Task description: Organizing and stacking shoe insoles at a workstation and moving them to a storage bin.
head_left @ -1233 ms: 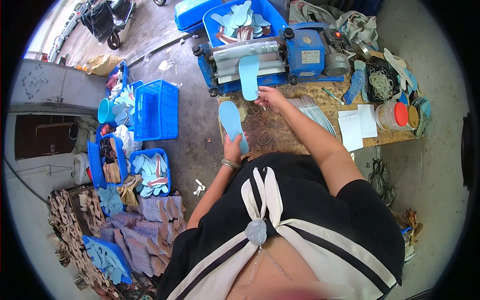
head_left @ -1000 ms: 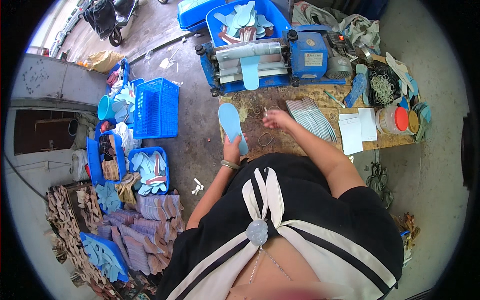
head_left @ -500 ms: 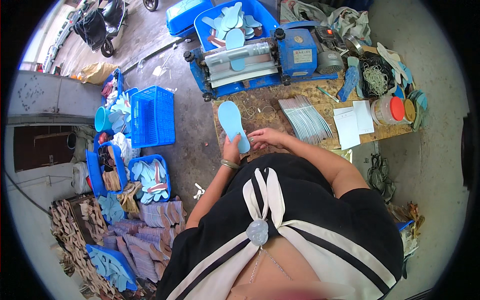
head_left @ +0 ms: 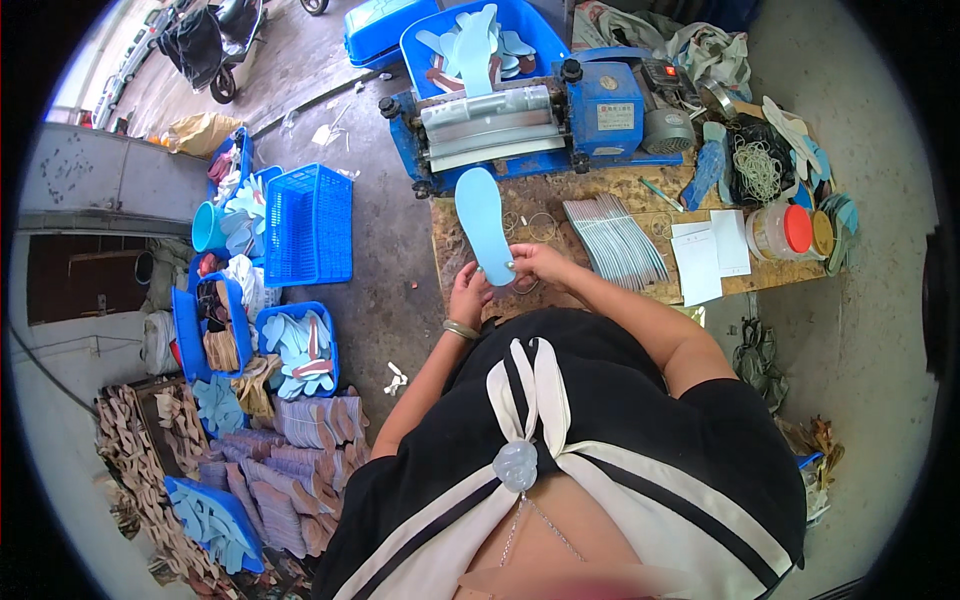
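A light blue shoe insole (head_left: 482,215) is held up in front of me between both hands, its wide end pointing away toward the roller machine (head_left: 490,125). My left hand (head_left: 468,292) has its thumb and fingers at the insole's near left edge. On the near right edge, my right hand (head_left: 540,266) pinches the same insole. Another light blue insole (head_left: 476,55) sticks out at the far side of the rollers, above a blue tub (head_left: 420,60) heaped with insoles.
On the wooden bench (head_left: 600,195) lie a row of stacked insoles (head_left: 615,240), white papers (head_left: 695,262) and a red-lidded jar (head_left: 778,230). A blue crate (head_left: 310,225) and several insole-filled tubs stand to the left. Bundled insoles (head_left: 280,475) pile up at lower left.
My right hand has closed on the insole's right edge, while my left has shifted lower along it. The insole at the rollers has moved farther through to the far side.
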